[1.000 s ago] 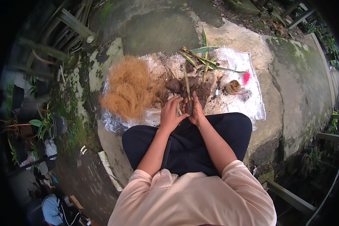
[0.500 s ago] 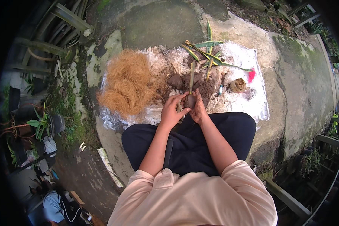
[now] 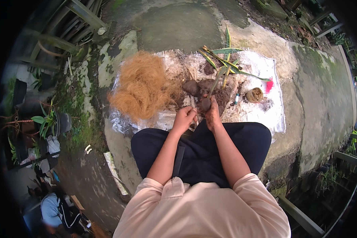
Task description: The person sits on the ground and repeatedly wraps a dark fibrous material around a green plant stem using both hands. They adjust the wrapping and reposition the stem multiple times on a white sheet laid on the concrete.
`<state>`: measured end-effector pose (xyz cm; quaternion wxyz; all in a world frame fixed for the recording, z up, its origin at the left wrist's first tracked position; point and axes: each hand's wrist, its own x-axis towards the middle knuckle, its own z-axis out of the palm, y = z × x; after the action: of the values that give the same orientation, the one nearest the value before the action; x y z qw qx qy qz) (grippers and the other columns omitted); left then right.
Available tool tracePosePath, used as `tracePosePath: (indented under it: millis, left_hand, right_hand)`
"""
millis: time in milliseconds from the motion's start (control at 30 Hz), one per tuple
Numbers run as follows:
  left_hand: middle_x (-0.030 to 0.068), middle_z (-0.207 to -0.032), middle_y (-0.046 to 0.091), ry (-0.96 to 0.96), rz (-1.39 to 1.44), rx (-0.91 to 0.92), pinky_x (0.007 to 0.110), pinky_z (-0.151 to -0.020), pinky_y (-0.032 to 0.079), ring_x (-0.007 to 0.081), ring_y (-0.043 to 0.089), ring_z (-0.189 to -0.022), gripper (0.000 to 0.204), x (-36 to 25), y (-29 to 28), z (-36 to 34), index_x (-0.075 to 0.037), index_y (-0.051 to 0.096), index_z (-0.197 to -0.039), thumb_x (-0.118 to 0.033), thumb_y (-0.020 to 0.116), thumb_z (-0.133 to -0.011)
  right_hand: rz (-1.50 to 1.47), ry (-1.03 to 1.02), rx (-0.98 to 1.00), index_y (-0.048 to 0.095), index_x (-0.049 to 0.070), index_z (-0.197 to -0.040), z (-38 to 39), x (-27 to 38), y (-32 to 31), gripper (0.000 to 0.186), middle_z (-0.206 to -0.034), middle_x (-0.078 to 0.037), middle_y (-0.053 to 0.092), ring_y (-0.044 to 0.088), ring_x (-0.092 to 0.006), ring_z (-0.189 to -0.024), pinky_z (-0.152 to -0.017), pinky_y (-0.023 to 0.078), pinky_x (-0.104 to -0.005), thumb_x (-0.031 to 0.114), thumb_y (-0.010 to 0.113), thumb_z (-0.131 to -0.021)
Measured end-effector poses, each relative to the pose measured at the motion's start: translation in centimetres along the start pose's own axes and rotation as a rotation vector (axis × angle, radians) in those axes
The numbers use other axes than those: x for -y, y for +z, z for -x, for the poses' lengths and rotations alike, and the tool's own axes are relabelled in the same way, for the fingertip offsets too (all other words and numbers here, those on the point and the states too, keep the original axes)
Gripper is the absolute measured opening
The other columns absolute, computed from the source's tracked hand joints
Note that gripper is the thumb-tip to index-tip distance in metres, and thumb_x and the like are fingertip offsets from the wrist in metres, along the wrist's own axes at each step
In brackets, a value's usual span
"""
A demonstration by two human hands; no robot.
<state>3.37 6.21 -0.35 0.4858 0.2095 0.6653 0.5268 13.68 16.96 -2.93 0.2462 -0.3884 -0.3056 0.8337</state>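
Observation:
My right hand (image 3: 213,116) is wrapped round a dark ball of mud (image 3: 206,104), which sits at the base of an upright green leaf cutting (image 3: 215,82). Just left of the ball, my left hand (image 3: 184,119) is closed with its fingertips pinched together. Whatever lies between those fingertips, if anything, is too small to make out. Beyond my hands are a heap of wet soil (image 3: 226,95) and a rounded lump of mud (image 3: 191,87). Several long yellow-edged snake plant leaves (image 3: 234,68) lie farther back.
A large tangle of brown coconut fibre (image 3: 141,87) covers the left of the white sack sheet (image 3: 275,103). To the right stand a small round pot (image 3: 254,95) and a little bottle (image 3: 237,98). Potted plants (image 3: 49,121) line the far left. Another person (image 3: 51,210) is at lower left.
My left hand has come off the mud ball, moving toward me and curling its fingers. My right hand keeps the ball, and the leaf cutting now leans to the right.

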Motion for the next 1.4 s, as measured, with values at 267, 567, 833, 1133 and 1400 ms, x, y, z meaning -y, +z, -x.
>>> tracePosePath:
  millis: [267,567,833,1133,1400]
  left_hand:
    - [-0.0039,-0.07,0.049,0.055,0.401,-0.129,0.027,-0.067,0.047,0.0073,0.05,-0.064,0.028,-0.6,-0.8,0.4,-0.006,0.058,-0.089,-0.032,0.058,-0.1]
    - [-0.0063,-0.065,0.044,-0.053,0.819,-0.034,0.03,-0.073,0.047,0.0122,0.056,-0.069,0.022,0.0,-2.6,1.8,-0.012,0.058,-0.093,-0.033,0.062,-0.098]
    - [-0.007,-0.076,0.055,-0.026,0.922,0.036,0.03,-0.075,0.048,0.0104,0.058,-0.076,0.019,0.8,-3.5,2.3,-0.013,0.058,-0.104,-0.03,0.063,-0.097]
    - [-0.007,-0.089,0.06,0.263,1.096,0.089,0.034,-0.087,0.051,0.0134,0.061,-0.09,0.064,4.6,-5.6,1.3,-0.012,0.052,-0.121,-0.033,0.086,-0.072]
    - [-0.0062,-0.087,0.061,0.287,1.187,-0.017,0.035,-0.085,0.05,0.0145,0.062,-0.089,0.049,4.9,-6.2,1.4,-0.014,0.052,-0.117,-0.03,0.078,-0.079]
  right_hand:
    - [0.181,0.099,0.088,0.052,0.011,-0.12,1.5,0.1,-0.2,0.043,-0.099,-0.006,0.057,0.058,-0.0149,-0.083,-0.064,0.046,-0.0295,0.047,0.037,-0.104]
    - [0.286,0.061,0.123,0.054,0.011,-0.116,3.5,0.4,0.1,0.04,-0.094,-0.004,0.058,0.057,-0.0118,-0.077,-0.059,0.047,-0.0278,0.046,0.041,-0.104]
    - [0.202,0.14,0.295,0.053,0.006,-0.12,5.0,1.3,0.1,0.032,-0.113,-0.007,0.057,0.06,-0.016,-0.093,-0.071,0.052,-0.0325,0.033,0.047,-0.104]
    - [0.262,0.187,0.335,0.054,0.006,-0.121,6.6,2.5,0.5,0.034,-0.107,-0.009,0.061,0.063,-0.0187,-0.097,-0.08,0.053,-0.0342,0.033,0.043,-0.105]
    - [0.205,0.183,0.391,0.054,0.011,-0.125,6.8,3.1,0.3,0.04,-0.107,-0.009,0.062,0.061,-0.0154,-0.09,-0.071,0.048,-0.0291,0.042,0.043,-0.102]
